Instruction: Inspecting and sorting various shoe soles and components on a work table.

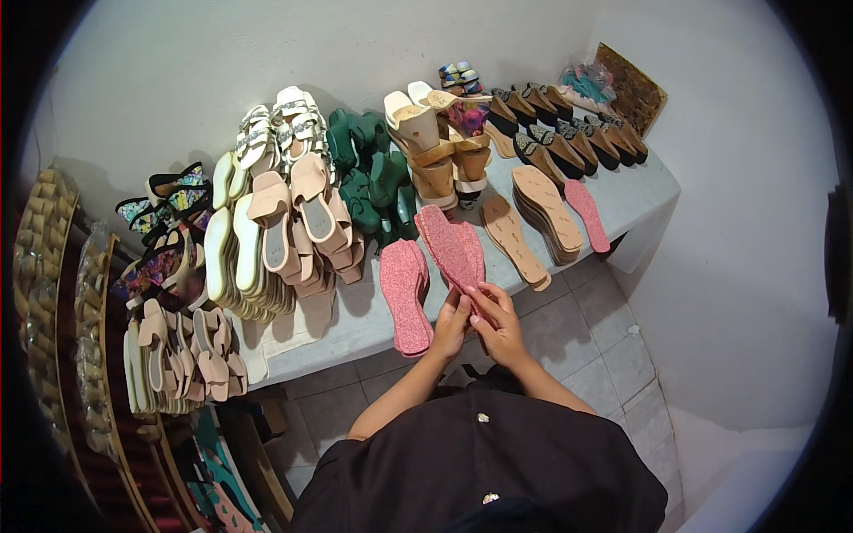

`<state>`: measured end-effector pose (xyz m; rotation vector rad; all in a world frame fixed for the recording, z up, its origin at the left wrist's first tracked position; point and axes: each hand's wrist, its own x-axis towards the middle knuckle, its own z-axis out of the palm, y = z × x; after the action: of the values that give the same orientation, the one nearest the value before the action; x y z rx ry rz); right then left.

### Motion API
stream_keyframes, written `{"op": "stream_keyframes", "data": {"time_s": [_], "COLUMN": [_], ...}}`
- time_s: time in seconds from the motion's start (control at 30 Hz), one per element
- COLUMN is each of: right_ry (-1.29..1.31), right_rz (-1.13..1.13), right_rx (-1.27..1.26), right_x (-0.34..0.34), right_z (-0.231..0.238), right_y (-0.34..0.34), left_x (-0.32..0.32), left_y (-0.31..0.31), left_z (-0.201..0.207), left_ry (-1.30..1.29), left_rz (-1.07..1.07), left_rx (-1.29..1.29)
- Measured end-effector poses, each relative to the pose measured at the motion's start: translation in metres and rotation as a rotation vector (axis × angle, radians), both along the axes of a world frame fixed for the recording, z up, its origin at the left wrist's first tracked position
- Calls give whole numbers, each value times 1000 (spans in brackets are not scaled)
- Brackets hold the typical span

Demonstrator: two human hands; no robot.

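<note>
Both hands hold the narrow end of a pink speckled insole (pixel 437 238), over the table's front edge. My left hand (pixel 452 327) closes on it from the left, thumb up. My right hand (pixel 498 329) pinches the same end from the right, its fingertips close to the left thumb. Partly behind the held piece shows another pink insole (pixel 472 247); whether it is also held I cannot tell. Left of my hands lies a stack of pink insoles (pixel 404 293). To the right are a few tan insoles (pixel 508 238) and a taller stack of beige insoles (pixel 544 204).
The grey-white table (pixel 653 191) carries beige sandals (pixel 289 222), cream soles (pixel 249 249), green shoes (pixel 386 182), wedge sandals (pixel 431 142) and black embellished shoes (pixel 555 147). A single pink insole (pixel 586 216) lies at right. Shelving (pixel 120 426) with shoes stands left; a wall (pixel 729 222) rises right.
</note>
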<state>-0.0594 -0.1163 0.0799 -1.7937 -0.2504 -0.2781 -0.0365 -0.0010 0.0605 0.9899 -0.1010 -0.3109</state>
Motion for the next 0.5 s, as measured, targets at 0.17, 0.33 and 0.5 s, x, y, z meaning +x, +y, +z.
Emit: {"op": "stream_keyframes", "data": {"time_s": [0.17, 0.33, 0.5], "right_ry": [-2, -49, -22], "right_rz": [-3, -33, -128], "right_rx": [-8, -377, -18], "right_x": [-5, -12, 4], "right_z": [1, 20, 17], "right_y": [-2, -10, -36], "left_x": [2, 4, 12], "left_y": [1, 2, 13], "left_z": [-7, -1, -4], "left_ry": [-28, 3, 115], "left_rz": [-25, -36, -344], "left_rx": [-16, -21, -256]}}
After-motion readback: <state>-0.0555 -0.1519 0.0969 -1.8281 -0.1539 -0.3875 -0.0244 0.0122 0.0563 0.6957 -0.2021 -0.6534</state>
